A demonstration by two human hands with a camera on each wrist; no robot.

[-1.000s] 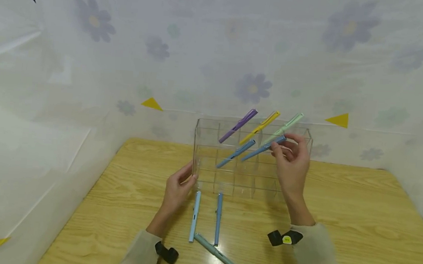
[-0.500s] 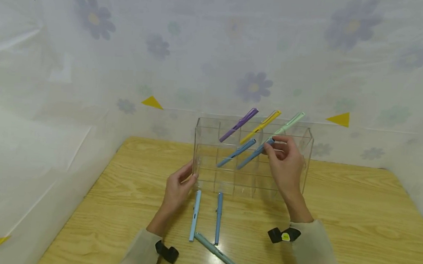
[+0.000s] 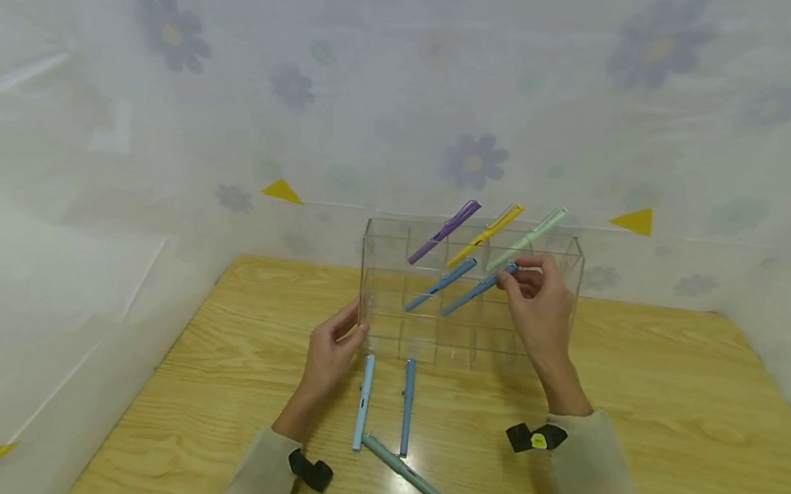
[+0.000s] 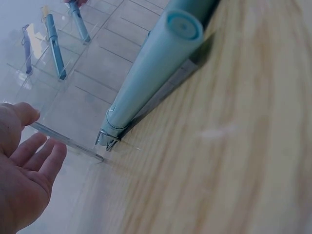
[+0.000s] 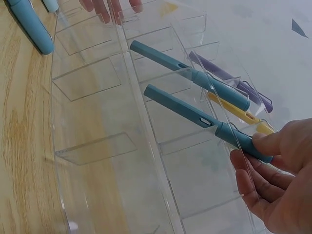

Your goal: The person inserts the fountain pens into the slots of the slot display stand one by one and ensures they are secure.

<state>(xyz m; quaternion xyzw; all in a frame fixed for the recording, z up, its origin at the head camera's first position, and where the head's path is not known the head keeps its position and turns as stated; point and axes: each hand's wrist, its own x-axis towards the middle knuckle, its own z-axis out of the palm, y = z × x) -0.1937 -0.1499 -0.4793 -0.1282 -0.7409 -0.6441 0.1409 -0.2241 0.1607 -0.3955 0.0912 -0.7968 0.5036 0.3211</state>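
A clear acrylic pen organizer with tiers of compartments stands on the table. My right hand pinches the cap end of a blue fountain pen between thumb and fingers; its lower end is inside a middle-tier compartment. Left of it, another blue pen leans in the same tier. Purple, yellow and mint-green pens lean in the back tier. My left hand holds the organizer's left side, with the thumb at the front edge and the fingers against the outer side.
On the wooden table before the organizer lie a light-blue pen, a blue pen and a slanting grey-green pen. A flower-patterned sheet hangs close behind.
My right hand has moved left and down, lowering the blue pen into the middle tier. Since then it has shifted slightly right, toward the cap's end. My left hand stays in place.
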